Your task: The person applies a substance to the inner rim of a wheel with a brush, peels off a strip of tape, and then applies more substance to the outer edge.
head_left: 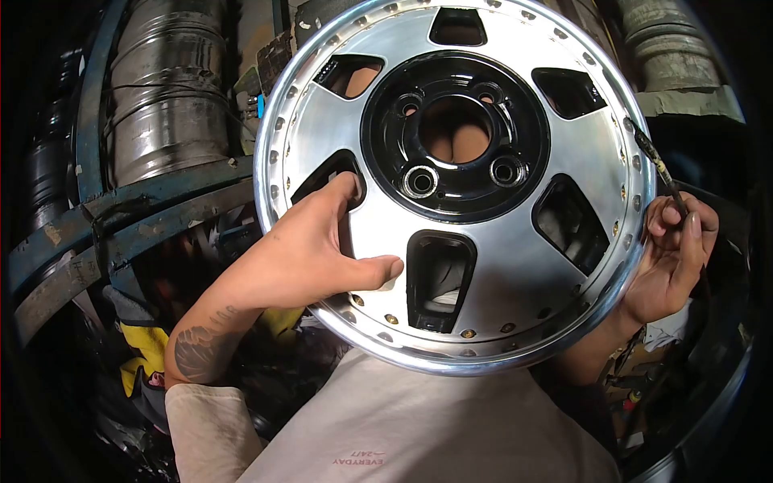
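A polished alloy wheel rim [491, 249] with a glossy black centre faces up in front of my chest. My left hand [310, 241] grips it at the left, fingers hooked into a black-painted window and thumb pressed on the bright spoke face. At the right edge, my right hand [680, 258] pinches a thin paintbrush [665, 174]. Its dark tip points up and left, right over the outer lip near the row of small holes. Several of the lower holes look gold inside, while many others look dark.
Metal wheel barrels [169, 88] lie on a blue steel rack [161, 177] at the left. Another barrel [668, 48] is at the top right. A yellow and grey cloth [145, 354] hangs below the rack, left of my forearm.
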A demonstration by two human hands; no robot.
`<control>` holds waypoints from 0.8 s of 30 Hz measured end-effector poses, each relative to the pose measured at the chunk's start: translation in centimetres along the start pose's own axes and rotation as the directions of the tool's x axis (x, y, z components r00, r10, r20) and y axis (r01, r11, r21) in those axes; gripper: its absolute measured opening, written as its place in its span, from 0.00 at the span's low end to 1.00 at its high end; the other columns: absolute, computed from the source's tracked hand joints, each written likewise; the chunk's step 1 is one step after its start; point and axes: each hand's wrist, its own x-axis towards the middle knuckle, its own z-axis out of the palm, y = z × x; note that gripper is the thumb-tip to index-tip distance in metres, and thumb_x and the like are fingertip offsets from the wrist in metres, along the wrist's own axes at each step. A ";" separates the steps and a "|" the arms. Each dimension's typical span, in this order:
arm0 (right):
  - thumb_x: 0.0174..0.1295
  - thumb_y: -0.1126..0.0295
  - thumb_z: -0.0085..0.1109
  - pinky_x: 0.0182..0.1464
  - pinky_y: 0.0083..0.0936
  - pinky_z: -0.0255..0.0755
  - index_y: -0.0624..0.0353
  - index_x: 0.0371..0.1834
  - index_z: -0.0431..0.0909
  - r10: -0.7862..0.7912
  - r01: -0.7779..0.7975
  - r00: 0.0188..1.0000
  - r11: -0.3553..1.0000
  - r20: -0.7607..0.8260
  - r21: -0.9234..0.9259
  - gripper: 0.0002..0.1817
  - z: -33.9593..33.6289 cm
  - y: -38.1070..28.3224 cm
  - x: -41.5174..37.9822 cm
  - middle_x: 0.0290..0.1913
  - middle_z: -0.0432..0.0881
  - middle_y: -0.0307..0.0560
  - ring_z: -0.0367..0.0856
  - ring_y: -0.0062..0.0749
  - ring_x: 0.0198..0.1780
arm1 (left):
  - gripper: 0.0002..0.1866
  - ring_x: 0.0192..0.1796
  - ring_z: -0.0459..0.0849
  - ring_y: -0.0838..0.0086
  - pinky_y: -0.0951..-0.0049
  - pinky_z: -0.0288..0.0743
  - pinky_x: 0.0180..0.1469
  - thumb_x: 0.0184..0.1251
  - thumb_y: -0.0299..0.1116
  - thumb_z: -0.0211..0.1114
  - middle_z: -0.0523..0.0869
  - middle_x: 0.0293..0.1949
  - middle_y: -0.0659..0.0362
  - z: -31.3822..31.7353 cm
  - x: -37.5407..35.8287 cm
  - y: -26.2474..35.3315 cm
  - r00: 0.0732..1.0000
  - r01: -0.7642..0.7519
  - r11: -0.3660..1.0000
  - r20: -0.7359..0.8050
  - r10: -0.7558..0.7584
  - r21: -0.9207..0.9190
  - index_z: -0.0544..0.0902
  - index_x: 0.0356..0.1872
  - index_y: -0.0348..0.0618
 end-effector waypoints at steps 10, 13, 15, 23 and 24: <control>0.69 0.72 0.45 0.40 0.15 0.69 0.70 0.48 0.71 0.023 -0.023 1.000 1.000 -0.011 0.019 0.12 0.2 -0.2 0.0 0.39 0.76 0.56 0.75 0.22 0.38 | 0.31 0.40 0.79 0.79 0.77 0.75 0.42 0.51 0.34 0.75 0.81 0.36 0.54 -0.1 0.1 -0.3 0.999 -0.028 0.999 0.019 0.028 -0.021 0.70 0.49 0.24; 0.69 0.73 0.46 0.39 0.15 0.68 0.70 0.48 0.70 0.009 -0.008 0.999 1.000 -0.053 0.019 0.11 0.6 -0.2 -0.2 0.39 0.76 0.54 0.75 0.21 0.38 | 0.31 0.42 0.81 0.77 0.77 0.76 0.45 0.53 0.33 0.74 0.83 0.38 0.53 0.0 0.0 0.7 0.999 0.007 0.985 0.050 0.001 -0.175 0.69 0.52 0.23; 0.68 0.73 0.46 0.39 0.15 0.67 0.69 0.46 0.70 0.006 -0.005 0.998 1.000 -0.064 0.003 0.10 1.0 -0.4 -0.2 0.39 0.76 0.54 0.73 0.21 0.36 | 0.32 0.44 0.82 0.76 0.77 0.76 0.46 0.54 0.32 0.73 0.83 0.40 0.52 -0.1 0.0 0.7 0.998 0.021 0.980 0.069 -0.007 -0.200 0.68 0.53 0.22; 0.67 0.73 0.47 0.39 0.15 0.66 0.67 0.45 0.70 -0.008 0.008 0.998 1.000 -0.070 0.004 0.09 1.2 -0.2 -0.2 0.37 0.75 0.51 0.73 0.20 0.35 | 0.31 0.42 0.82 0.76 0.77 0.76 0.45 0.52 0.34 0.74 0.83 0.38 0.50 0.1 0.0 0.2 1.000 -0.010 0.999 0.019 0.011 -0.046 0.70 0.51 0.22; 0.67 0.73 0.47 0.39 0.15 0.66 0.67 0.44 0.70 -0.008 0.009 0.998 1.000 -0.064 0.005 0.09 1.2 -0.2 -0.1 0.37 0.75 0.51 0.73 0.20 0.35 | 0.31 0.41 0.82 0.76 0.77 0.76 0.45 0.52 0.34 0.74 0.83 0.38 0.50 0.1 0.0 0.2 1.000 -0.015 0.999 0.012 0.015 -0.034 0.70 0.50 0.23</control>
